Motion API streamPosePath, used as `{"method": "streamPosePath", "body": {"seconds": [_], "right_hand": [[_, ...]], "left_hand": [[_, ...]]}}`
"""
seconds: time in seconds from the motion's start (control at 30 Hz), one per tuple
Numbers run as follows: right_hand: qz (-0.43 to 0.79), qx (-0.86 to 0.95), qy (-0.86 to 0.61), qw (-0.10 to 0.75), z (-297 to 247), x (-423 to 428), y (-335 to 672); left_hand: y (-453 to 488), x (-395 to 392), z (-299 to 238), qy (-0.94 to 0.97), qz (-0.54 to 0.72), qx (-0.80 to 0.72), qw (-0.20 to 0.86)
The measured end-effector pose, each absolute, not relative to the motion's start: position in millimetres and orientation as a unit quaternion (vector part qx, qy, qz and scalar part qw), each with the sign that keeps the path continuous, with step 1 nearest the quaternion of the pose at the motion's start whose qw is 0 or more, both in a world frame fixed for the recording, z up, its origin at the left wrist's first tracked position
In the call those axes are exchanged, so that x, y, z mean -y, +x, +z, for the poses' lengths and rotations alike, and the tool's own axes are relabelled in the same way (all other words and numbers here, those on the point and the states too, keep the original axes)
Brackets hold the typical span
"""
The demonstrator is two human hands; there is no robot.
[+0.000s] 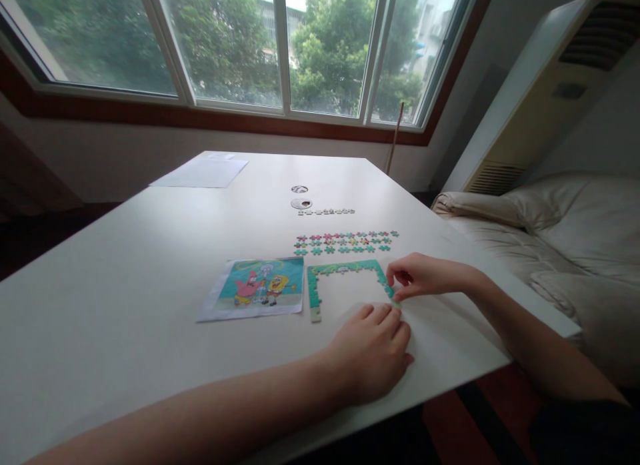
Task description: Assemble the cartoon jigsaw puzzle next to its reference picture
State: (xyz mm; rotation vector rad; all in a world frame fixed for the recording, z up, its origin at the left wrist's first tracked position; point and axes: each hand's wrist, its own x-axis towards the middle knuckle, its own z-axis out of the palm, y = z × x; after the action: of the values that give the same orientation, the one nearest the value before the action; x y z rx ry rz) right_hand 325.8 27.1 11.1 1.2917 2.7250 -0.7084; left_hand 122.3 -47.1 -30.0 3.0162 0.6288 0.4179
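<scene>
Head view: the puzzle border (345, 267) lies beside a printed sheet (263, 285) on the table (150, 265), left hand (373, 351) palm down at the border's near right end, right hand (425, 276) at its right side (whether either grips, I cannot tell)

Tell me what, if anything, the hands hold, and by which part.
It cannot be told whether anything is held: the right hand and left hand are both at the right side of the puzzle border, any grip hidden.
</scene>
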Motion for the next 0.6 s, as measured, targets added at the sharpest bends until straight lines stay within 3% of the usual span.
{"method": "streamPosePath", "body": {"seconds": [0.6], "right_hand": [[-0.243, -0.86, 0.449, 0.028, 13.9, -25.8, 323.3]], "left_hand": [[122.4, 47.5, -32.3, 0.968, 0.143, -0.208, 0.016]]}}
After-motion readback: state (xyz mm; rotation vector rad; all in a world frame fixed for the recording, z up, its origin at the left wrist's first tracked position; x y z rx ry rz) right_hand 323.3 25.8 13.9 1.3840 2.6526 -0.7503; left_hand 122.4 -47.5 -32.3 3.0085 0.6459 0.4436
